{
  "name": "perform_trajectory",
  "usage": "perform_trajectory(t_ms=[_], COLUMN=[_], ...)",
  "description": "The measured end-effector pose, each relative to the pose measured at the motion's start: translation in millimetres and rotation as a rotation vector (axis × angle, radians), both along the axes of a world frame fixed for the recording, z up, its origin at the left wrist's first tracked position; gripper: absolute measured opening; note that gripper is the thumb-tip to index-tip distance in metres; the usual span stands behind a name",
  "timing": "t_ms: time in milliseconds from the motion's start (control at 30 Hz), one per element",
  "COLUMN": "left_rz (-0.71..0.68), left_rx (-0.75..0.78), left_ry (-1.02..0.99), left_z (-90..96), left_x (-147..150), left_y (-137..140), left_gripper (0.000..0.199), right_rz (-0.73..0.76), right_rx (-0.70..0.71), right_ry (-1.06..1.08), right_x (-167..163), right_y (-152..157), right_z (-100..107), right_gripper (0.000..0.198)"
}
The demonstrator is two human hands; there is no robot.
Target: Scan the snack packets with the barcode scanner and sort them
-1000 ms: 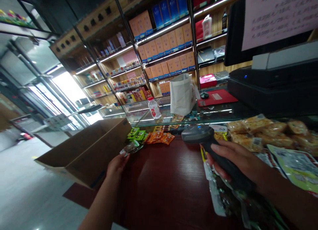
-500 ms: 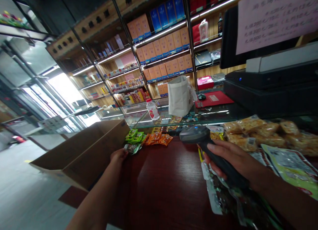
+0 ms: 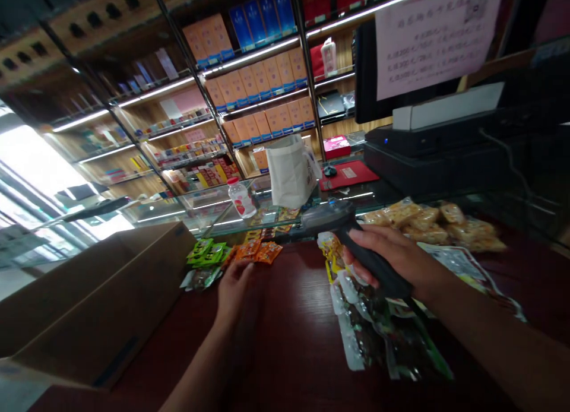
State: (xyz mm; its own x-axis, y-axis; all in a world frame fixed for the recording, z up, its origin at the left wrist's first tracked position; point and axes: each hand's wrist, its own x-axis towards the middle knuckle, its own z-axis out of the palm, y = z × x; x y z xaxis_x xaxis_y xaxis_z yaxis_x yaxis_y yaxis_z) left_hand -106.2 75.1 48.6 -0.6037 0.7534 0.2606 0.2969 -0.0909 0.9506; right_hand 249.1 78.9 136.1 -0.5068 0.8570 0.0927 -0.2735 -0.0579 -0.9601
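My right hand (image 3: 394, 254) is wrapped round the handle of a dark barcode scanner (image 3: 371, 260), its head pointing left. Under the scanner lie clear-and-dark snack packs (image 3: 356, 323), with a yellow-edged packet (image 3: 330, 254) at their far end. My left hand (image 3: 234, 284) is at the near edge of the small orange packets (image 3: 256, 250), thumb and fingers apart; whether it touches one I cannot tell. To its left are green packets (image 3: 207, 253) and a clear packet with brown contents (image 3: 202, 276).
An open cardboard box (image 3: 111, 293) stands at the left. Bagged pastries (image 3: 427, 219) lie at the right, beyond a flat pack (image 3: 467, 266). Behind are a glass counter with a red-capped bottle (image 3: 241, 198), a white bag (image 3: 291, 171) and a monitor (image 3: 365, 73).
My left hand has left the clear packet beside the green ones and moved right to the orange packets. The view has turned right; the scanner stays in my right hand.
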Motion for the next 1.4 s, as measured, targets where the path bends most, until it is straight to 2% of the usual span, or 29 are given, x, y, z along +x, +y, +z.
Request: perform_trajectory(t_ms=[33, 100, 167, 233, 333, 433, 500, 633, 767, 833, 1000, 1167, 1300, 1400], left_rz=[-0.164, -0.395, -0.505, -0.502, -0.417, -0.361, -0.375, -0.477, -0.504, -0.48, -0.317, -0.161, -0.168, -0.156], left_rx=[-0.049, -0.111, -0.113, -0.071, -0.042, -0.078, -0.103, -0.087, -0.024, 0.0, 0.077, 0.18, 0.215, 0.227], left_ry=[0.052, 0.101, 0.189, 0.353, 0.548, 0.613, 0.621, 0.503, 0.272, 0.192, 0.043, -0.046, -0.121, -0.165], left_z=[-2.5, -5.8, -6.6, -5.4, -3.7, -6.1, -9.0, -11.1, -3.1, 5.0, 19.8, 7.0, -5.8, -11.0], left_x=[27, 79, 121, 150, 174, 187, 193, 192, 172, 155, 104, 71, 69, 70], left_y=[3, 7, 12, 17, 28, 36, 39, 38, 31, 27, 21, 23, 27, 29], left_gripper=[0.027, 0.023, 0.02, 0.02, 0.03, 0.033, 0.029, 0.026, 0.034, 0.035, 0.038, 0.039, 0.036, 0.034], right_rz=[-0.021, -0.062, -0.082, -0.09, -0.086, -0.063, -0.056, -0.063, -0.057, -0.052, -0.049, -0.042, -0.076, -0.079], right_rx=[0.006, 0.021, 0.047, 0.07, 0.075, 0.084, 0.089, 0.076, 0.049, 0.043, 0.068, 0.087, 0.061, 0.055], right_ry=[-0.002, -0.011, -0.025, -0.033, -0.023, -0.006, 0.001, 0.021, 0.017, 0.013, -0.023, -0.085, -0.072, -0.124], right_x=[3, 8, 13, 15, 18, 20, 21, 23, 19, 14, -8, -36, -49, -51], right_y=[0, 0, 0, 0, 2, 4, 4, 4, 5, 6, 6, 4, 2, 2], right_z=[3, 10, 16, 19, 21, 21, 21, 22, 19, 15, -9, -41, -64, -73], right_gripper=[0.038, 0.038, 0.037, 0.037, 0.036, 0.036, 0.036, 0.036, 0.037, 0.037, 0.037, 0.035, 0.033, 0.032])
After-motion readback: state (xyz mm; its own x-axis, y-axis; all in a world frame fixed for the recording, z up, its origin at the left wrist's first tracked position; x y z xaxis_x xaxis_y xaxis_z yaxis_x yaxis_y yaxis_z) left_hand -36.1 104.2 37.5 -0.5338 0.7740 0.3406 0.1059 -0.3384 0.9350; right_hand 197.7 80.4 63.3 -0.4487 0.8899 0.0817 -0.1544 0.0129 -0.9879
